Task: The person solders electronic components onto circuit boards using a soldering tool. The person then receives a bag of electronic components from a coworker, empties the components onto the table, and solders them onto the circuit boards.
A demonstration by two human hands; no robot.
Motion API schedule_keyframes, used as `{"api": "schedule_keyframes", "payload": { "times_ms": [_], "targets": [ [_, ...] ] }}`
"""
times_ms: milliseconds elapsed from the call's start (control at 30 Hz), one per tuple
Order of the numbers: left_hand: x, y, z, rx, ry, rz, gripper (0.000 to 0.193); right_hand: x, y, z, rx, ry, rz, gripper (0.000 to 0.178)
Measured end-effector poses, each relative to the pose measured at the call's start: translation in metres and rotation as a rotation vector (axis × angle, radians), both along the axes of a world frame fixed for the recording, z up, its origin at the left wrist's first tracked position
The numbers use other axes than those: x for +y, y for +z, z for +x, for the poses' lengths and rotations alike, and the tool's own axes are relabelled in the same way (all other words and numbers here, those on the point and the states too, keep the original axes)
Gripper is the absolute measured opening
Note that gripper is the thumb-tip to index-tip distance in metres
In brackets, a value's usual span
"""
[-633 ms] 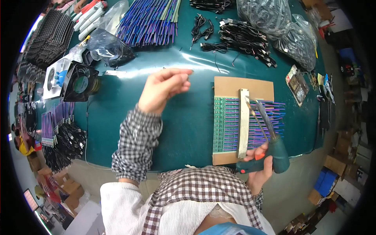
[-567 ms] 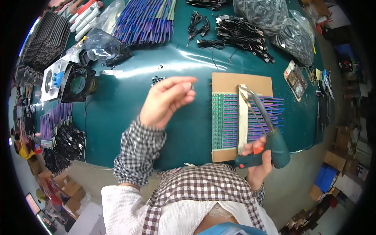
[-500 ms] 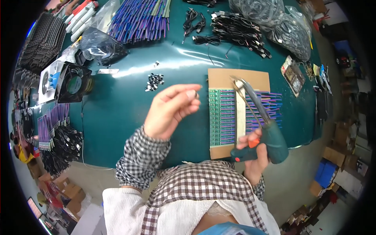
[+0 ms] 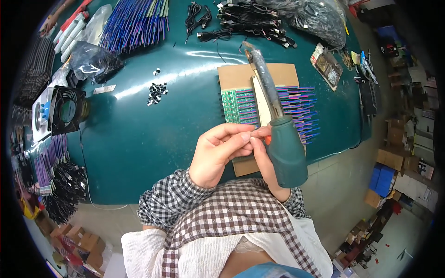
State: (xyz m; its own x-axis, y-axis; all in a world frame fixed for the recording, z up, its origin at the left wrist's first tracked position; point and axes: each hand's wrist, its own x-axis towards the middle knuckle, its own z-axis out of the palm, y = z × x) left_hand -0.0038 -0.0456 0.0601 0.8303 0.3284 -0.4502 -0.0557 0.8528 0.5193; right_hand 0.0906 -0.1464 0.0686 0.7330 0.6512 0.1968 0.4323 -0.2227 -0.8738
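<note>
My left hand (image 4: 211, 155) is closed in a pinch, its fingertips meeting those of my right hand. Whatever sits in the pinch is too small and covered to make out. My right hand (image 4: 269, 169) grips a green soldering gun (image 4: 288, 150), whose metal barrel points away over the table. Beneath it lies a cardboard sheet (image 4: 257, 76) bearing a panel of green circuit boards (image 4: 230, 109). Purple and blue wires (image 4: 301, 109) run rightward from the boards, under a pale bar (image 4: 262, 104). Left of the panel is a loose pile of small black-and-silver parts (image 4: 157, 92).
A black fan (image 4: 67, 111) stands at the left, with wired cables (image 4: 67, 180) at the near left edge. Wire bundles (image 4: 136, 23), black cables (image 4: 252, 23) and plastic bags (image 4: 320, 25) line the far side. A small tray (image 4: 327, 67) lies at the right.
My left hand has moved right and nearer to meet my right fingertips. The soldering gun has swung more upright and shifted left and nearer. The whole view has shifted slightly.
</note>
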Motion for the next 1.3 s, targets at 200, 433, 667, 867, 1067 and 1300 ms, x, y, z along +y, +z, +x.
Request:
{"api": "schedule_keyframes", "payload": {
  "times_ms": [200, 433, 667, 867, 1067, 1300],
  "targets": [
    [0.008, -0.004, -0.001, 0.059, -0.049, 0.019, 0.019, 0.008, -0.001, 0.008, 0.471, 0.039, 0.169, 0.019],
    [0.018, -0.003, -0.018, -0.033, 0.095, 0.201, 0.014, 0.002, 0.004, -0.002, 0.416, 0.078, 0.127, 0.029],
    [0.133, -0.053, -0.09, 0.485, 0.83, 0.844, 0.016, -0.013, 0.009, 0.013, 0.697, 0.008, 0.379, 0.034],
    [0.224, -0.1, -0.123, 1.043, 0.863, 1.089, 0.028, -0.019, 0.002, 0.013, 0.759, 0.004, 0.386, 0.033],
    [0.17, -0.055, -0.058, 0.82, 0.711, 1.429, 0.022, -0.03, 0.005, 0.021, 0.726, -0.095, 0.43, 0.031],
    [0.177, -0.076, -0.025, 0.916, 0.158, 1.627, 0.019, -0.028, 0.009, 0.022, 0.804, -0.091, 0.441, 0.021]
  ]
}}
